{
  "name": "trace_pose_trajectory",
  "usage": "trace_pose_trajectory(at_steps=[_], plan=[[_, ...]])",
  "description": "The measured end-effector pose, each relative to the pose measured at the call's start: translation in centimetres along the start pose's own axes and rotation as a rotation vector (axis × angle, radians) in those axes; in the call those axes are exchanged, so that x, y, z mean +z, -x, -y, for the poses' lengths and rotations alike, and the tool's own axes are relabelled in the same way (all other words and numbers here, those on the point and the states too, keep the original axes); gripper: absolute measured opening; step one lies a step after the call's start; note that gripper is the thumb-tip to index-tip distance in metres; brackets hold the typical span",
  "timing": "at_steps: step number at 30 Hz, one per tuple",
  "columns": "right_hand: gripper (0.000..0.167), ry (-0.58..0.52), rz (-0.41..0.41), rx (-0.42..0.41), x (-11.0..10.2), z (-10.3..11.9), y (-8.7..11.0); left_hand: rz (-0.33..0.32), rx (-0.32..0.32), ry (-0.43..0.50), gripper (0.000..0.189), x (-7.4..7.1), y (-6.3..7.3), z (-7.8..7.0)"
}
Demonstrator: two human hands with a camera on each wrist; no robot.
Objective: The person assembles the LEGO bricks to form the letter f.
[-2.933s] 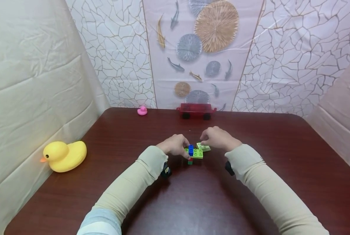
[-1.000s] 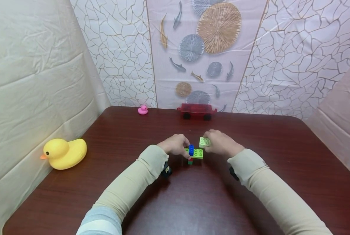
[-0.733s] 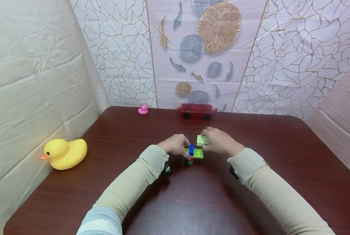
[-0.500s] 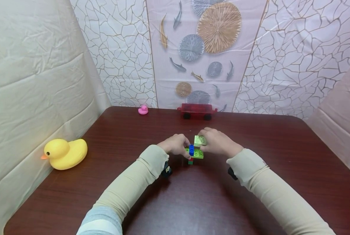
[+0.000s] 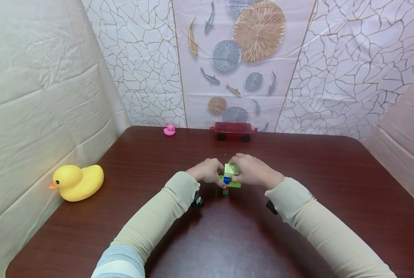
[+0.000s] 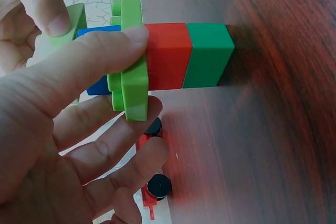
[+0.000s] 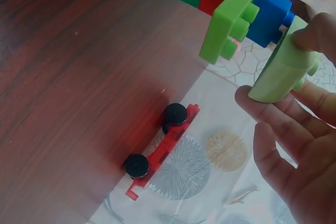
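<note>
My left hand (image 5: 207, 171) holds a stack of toy building bricks upright on the table, thumb and fingers pinching the flat lime brick (image 6: 135, 85). Beneath that come a red brick (image 6: 168, 56) and, lowest, a green brick (image 6: 209, 56). A narrow blue brick (image 7: 266, 22) stands on the lime one, with lime studs showing beside it. Just above, my right hand (image 5: 253, 170) pinches a pale green brick with a curved underside (image 7: 275, 74). It sits tilted against the blue brick's studs, not flush; part of it is hidden by fingers.
A red wheeled toy wagon (image 5: 233, 128) stands at the table's (image 5: 297, 231) back edge. Left of it is a small pink duck (image 5: 169, 130). A large yellow duck (image 5: 78, 183) rests at the left edge. Patterned cloth (image 5: 144, 69) hangs behind.
The right hand has picked up the pale green brick from the table and carried it left, over the blue brick. The left hand keeps its place on the stack.
</note>
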State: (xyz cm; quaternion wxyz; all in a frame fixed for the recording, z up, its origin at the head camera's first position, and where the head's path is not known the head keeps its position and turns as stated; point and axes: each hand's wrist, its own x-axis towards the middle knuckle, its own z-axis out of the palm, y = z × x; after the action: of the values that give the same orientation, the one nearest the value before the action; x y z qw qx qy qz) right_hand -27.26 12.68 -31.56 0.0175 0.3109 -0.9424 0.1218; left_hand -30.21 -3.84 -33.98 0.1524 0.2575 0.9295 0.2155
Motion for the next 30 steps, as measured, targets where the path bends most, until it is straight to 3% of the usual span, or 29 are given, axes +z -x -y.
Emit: trace_pose_trajectory(at_steps=[27, 30], plan=[[0.031, 0.065, 0.075, 0.001, -0.6, 1.1, -0.3, 0.004, 0.016, -0.011, 0.03, 0.1, -0.2, 0.2], [0.032, 0.063, 0.078, 0.017, -0.5, 1.2, -0.4, 0.01, 0.046, -0.026, 0.028, -0.2, -0.1, 0.3]])
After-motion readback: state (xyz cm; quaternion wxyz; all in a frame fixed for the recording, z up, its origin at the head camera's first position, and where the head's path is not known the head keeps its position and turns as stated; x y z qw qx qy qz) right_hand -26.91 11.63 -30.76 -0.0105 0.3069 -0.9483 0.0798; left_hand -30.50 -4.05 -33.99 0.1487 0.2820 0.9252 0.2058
